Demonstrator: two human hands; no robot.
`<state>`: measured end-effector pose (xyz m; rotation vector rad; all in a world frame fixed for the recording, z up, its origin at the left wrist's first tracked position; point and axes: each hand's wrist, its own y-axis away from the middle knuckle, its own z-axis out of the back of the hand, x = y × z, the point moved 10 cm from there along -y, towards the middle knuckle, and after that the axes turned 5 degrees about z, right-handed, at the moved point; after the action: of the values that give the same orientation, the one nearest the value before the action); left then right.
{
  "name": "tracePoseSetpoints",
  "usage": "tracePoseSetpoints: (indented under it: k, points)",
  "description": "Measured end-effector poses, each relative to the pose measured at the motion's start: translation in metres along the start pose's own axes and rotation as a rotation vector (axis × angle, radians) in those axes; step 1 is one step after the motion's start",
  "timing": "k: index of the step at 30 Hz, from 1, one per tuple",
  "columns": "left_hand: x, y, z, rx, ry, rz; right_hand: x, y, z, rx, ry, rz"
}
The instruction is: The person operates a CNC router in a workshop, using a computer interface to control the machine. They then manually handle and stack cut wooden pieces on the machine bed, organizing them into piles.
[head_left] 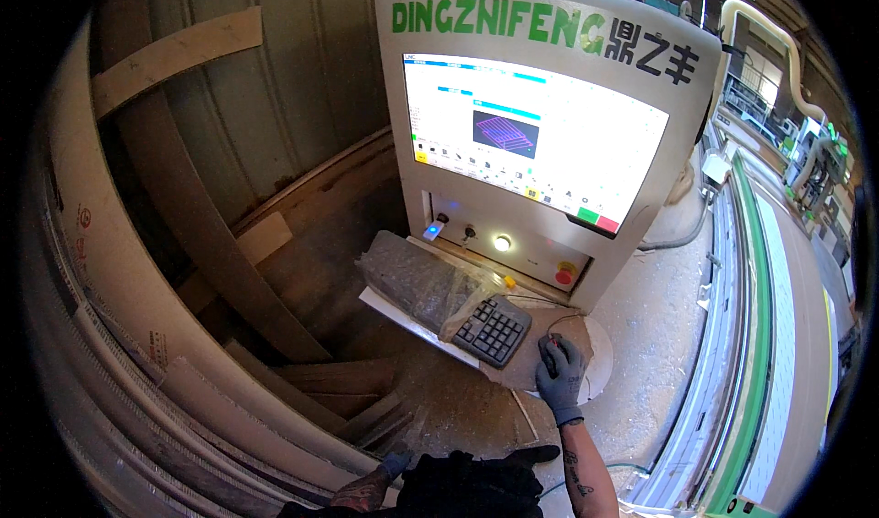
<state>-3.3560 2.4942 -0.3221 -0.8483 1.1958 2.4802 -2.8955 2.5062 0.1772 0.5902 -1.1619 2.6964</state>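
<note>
The right hand [562,379], in a grey glove, lies over a dark computer mouse [550,346] right of and below the centre of the frame. Its fingers are slightly bent and a little spread, closed loosely over the mouse's body. The mouse's long axis runs nearly up and down the frame; its front end points to the top, toward the white console [632,188], and a thin cable [560,318] leaves near that end. Just left of it, a black keyboard [493,331] slants from upper left to lower right on a pale shelf [417,331]. Wrinkled clear plastic [412,280] covers its left part, blurring the keys there, while those at the right end show plainly. The glove hides most of the mouse, so its buttons and outline are hard to make out. The left hand [396,463], also gloved, is low in the frame, beside the edges of brown boards [229,408]; dark clothing [472,486] partly blocks it, and I cannot tell how far its fingers are open or whether they hold anything. The bright screen [540,133] shows a magenta line drawing, its smaller icons too fine to read. The fisheye's black rim cuts off the boards at lower left.
</note>
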Motion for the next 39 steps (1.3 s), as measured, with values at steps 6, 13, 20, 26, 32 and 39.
tracePoseSetpoints:
  k: [6,13,20,26,32,39]
  points:
    - [-0.034,0.017,0.009,-0.257,-0.488,-0.426,0.005,-0.002,-0.004,0.018,-0.031,0.015]
    - [-0.055,0.013,0.011,-0.171,-0.302,-0.274,-0.007,0.001,0.006,0.010,-0.018,-0.019]
    - [0.012,-0.008,0.001,-0.194,0.136,-0.153,0.008,-0.003,-0.008,0.017,-0.042,-0.007]
    - [-0.046,0.003,0.001,-0.119,-0.397,-0.208,-0.009,0.000,0.013,0.013,0.031,-0.034]
    - [-0.022,0.000,0.005,-0.087,-0.038,-0.142,-0.009,0.000,0.004,-0.012,0.009,-0.030]
    - [-0.026,0.009,0.009,-0.152,-0.005,-0.135,-0.005,0.001,0.004,-0.011,0.035,-0.016]
